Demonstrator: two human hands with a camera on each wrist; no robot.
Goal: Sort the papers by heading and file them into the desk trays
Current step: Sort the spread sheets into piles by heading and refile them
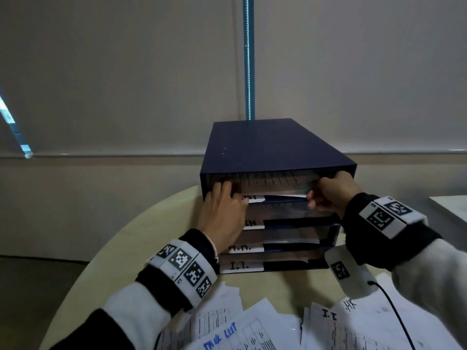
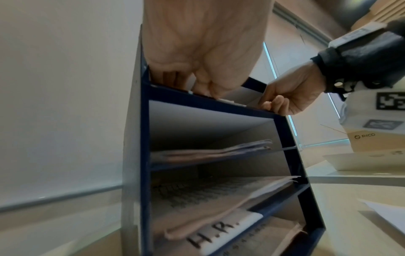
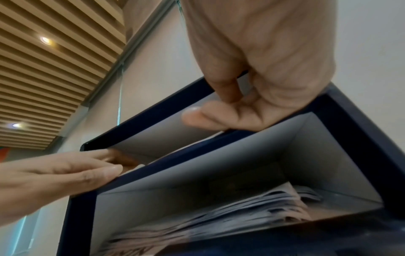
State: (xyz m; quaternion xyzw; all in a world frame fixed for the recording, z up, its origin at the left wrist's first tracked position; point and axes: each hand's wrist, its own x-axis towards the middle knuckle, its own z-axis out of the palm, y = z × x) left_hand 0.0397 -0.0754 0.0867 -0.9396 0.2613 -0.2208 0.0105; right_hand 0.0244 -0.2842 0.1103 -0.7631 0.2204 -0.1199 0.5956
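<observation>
A dark blue tray unit (image 1: 267, 147) stands on the round table, its slots labelled down to "H.R." (image 2: 221, 232) and "I.T." (image 1: 240, 266). A printed sheet (image 1: 275, 184) lies partly inside the top slot. My left hand (image 1: 223, 192) is at the slot's left end, fingers straight and pressing on the sheet. At the right end my right hand (image 1: 313, 198) is curled, thumb (image 3: 210, 117) and forefinger pinching the sheet's edge by the shelf lip. The lower slots hold stacked papers (image 2: 210, 152). My left hand hides the top label's left part.
Loose papers (image 1: 252, 324) lie spread on the beige table (image 1: 151, 236) near me, headed "I.T." (image 1: 328, 315), "HR" (image 1: 351, 305) and "TASK LIST" (image 1: 219, 337). A black cable (image 1: 394, 314) crosses them. A white box marked PICO (image 2: 372, 138) stands to the right; the wall is close behind.
</observation>
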